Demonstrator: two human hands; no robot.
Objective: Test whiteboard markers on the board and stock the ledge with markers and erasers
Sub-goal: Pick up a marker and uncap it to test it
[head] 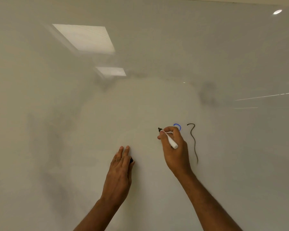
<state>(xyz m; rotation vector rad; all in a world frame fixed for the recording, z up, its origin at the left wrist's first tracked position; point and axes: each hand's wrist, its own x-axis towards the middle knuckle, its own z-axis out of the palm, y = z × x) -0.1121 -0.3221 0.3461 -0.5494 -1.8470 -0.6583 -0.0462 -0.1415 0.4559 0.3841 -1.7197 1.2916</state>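
My right hand (173, 147) is clamped around a white marker (169, 139), its dark tip up and left against the whiteboard (90, 130), just left of a blue loop (178, 126) and a wavy black line (194, 142). My left hand (120, 170) rests flat on the board, fingers together, pinching a small black cap (131, 160) at its right edge.

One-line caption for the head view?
Right hand poises a white marker at the whiteboard beside blue and black test strokes; left hand holds its cap.
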